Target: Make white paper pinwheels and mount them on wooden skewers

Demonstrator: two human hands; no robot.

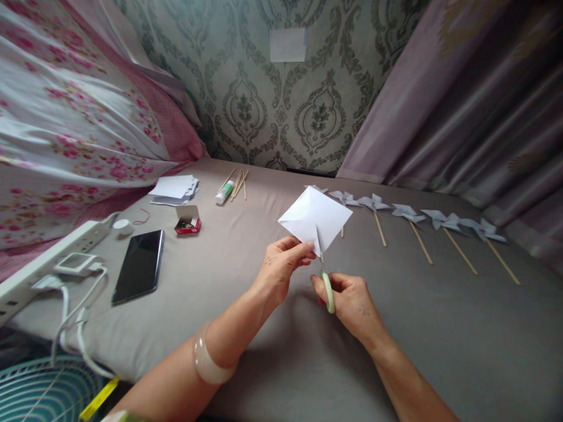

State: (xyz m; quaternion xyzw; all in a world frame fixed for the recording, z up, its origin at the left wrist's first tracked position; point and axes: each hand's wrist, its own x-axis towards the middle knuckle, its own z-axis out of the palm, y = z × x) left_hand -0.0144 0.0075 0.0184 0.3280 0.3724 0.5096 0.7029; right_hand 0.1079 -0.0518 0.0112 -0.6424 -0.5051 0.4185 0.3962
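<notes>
Left hand (281, 264) pinches paper square (321, 214) near the cut; right hand (352, 299) holds scissors (328, 290). Likely light, floppy, tears easily; best gripped beside the slit.

Home room: floral fabric (109, 129) draping at left, curtains (409, 105) hanging at right, patterned wallpaper (246, 94) covering the wall.

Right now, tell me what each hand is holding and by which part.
The left hand holds the white paper near its lower corner; the right hand holds the scissors by the pale green handle.
</notes>
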